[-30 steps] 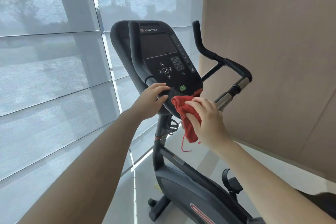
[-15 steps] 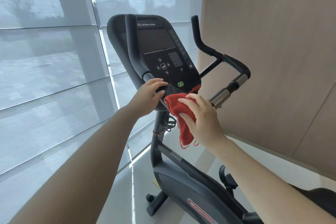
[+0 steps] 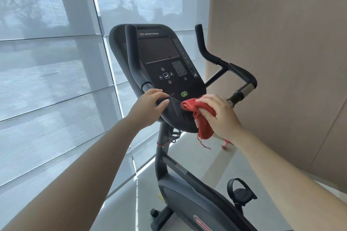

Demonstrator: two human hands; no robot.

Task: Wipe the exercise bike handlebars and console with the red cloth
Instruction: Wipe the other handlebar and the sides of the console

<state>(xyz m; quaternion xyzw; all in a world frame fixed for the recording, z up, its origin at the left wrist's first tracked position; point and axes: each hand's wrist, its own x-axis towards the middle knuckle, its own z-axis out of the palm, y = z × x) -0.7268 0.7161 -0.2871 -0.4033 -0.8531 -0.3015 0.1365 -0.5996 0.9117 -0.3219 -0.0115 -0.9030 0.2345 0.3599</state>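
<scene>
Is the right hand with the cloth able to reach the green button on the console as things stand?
Probably yes. The right hand presses the cloth on the console edge just below the green button, and nothing lies between them.

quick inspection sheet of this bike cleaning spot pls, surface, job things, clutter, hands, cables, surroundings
surface: pale floor, bare where visible
job's things: red cloth bunched against the lower edge of the console; right handlebar untouched now
clutter: small red-and-white item on the floor by the wall, too small to identify
hands: left hand grips the left handlebar at its base; right hand presses the cloth
cables: dark cord loops hang under the console by the post
surroundings: shaded window to the left, tan wall to the right, pedal below
</scene>
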